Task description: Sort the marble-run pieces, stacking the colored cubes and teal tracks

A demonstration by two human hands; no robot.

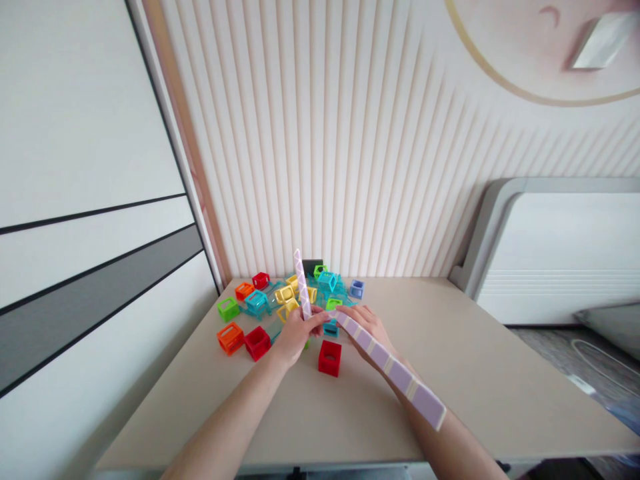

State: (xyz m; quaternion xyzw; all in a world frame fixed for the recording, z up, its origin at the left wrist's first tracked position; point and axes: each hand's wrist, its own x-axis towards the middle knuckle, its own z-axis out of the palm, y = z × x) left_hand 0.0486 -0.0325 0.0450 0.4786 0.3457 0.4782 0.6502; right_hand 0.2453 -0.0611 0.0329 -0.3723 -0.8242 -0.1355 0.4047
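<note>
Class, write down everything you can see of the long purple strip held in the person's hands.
The purple strip is a long chain of lilac wedge segments with white edges, plastic by its look. It is bent sharply: one part stands nearly upright from the left hand, which pinches it at the bend; the other runs low across the right hand and forearm, its end free above the table. Whether the right hand grips it is unclear.

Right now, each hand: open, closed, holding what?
Left hand: closed on the purple folding toy at its bend.
Right hand: against the toy's long section; grip cannot be told.
</note>
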